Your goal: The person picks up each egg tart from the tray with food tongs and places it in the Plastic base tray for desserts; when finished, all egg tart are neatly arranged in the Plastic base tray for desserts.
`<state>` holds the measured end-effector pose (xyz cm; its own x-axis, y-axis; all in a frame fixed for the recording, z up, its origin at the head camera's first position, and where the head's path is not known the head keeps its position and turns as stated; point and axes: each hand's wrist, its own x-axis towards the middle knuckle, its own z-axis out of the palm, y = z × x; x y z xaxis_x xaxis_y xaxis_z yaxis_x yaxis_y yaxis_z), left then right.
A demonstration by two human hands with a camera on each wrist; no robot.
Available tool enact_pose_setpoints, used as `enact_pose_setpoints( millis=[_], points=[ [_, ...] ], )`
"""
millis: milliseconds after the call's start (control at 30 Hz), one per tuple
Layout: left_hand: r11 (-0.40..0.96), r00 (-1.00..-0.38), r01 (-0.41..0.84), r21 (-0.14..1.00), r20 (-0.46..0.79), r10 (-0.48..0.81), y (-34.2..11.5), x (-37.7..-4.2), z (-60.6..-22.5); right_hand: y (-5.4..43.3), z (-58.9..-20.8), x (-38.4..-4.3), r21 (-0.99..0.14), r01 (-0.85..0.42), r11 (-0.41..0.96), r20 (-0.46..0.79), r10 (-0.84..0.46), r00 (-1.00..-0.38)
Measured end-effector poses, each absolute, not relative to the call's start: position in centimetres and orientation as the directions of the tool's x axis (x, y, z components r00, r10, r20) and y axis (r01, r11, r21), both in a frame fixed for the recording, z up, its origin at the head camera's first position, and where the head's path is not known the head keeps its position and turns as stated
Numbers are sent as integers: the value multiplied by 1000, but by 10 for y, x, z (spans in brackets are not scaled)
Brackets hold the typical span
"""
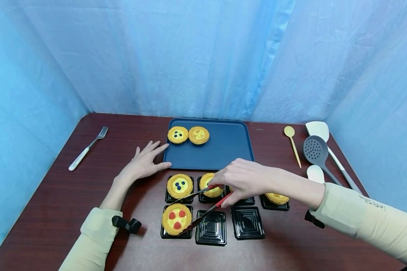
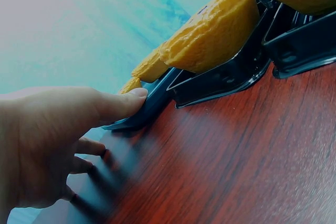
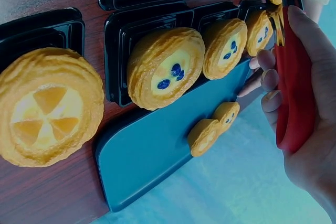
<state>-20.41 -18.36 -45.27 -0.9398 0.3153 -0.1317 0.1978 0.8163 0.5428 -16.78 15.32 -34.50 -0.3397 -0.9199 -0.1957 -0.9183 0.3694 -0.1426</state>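
Observation:
My right hand point(image 1: 245, 180) grips red-handled tongs point(image 1: 222, 200). Their two arms spread toward the front left, with the tips at either side of an egg tart with three red pieces point(image 1: 177, 219). That tart sits in a black square container point(image 1: 190, 234). In the right wrist view, fingers and thumb wrap the red handle point(image 3: 296, 82). My left hand point(image 1: 144, 162) has its fingers spread on the table, thumb at the near left corner of a blue tray point(image 1: 224, 146). In the left wrist view, the thumb point(image 2: 123, 103) overlaps the tray's edge.
On the tray lie a blueberry tart point(image 1: 178, 134) and a yellow-wedge tart point(image 1: 199, 135). Behind the red-topped tart, several tarts sit in black containers. Two containers point(image 1: 211, 227) point(image 1: 247, 223) show ridged bottoms. A fork point(image 1: 88, 148) lies left; a skimmer point(image 1: 315, 148) and other utensils lie right.

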Motion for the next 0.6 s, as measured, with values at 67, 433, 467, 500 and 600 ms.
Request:
enact_pose_setpoints(
  millis=[67,433,467,500,600],
  points=[
    [817,-940,193,543,-135,313,-184,-204,-453,153,-345,-168,-143,-918,370,-196,-920,-340],
    [820,-940,198,537,-133,314,-185,-205,-453,153,-343,-168,-140,-920,365,-195,-921,-336],
    [819,-940,198,538,-133,315,-185,-205,-453,153,-343,-168,-140,-920,365,-195,-921,-336],
    [819,-940,199,538,-133,315,-185,-205,-453,154,-343,-168,-140,-921,364,-195,-922,-335],
    [819,-940,200,538,-131,316,-184,-206,-454,154,-343,-168,-138,-922,363,-195,-922,-334]
  ],
)
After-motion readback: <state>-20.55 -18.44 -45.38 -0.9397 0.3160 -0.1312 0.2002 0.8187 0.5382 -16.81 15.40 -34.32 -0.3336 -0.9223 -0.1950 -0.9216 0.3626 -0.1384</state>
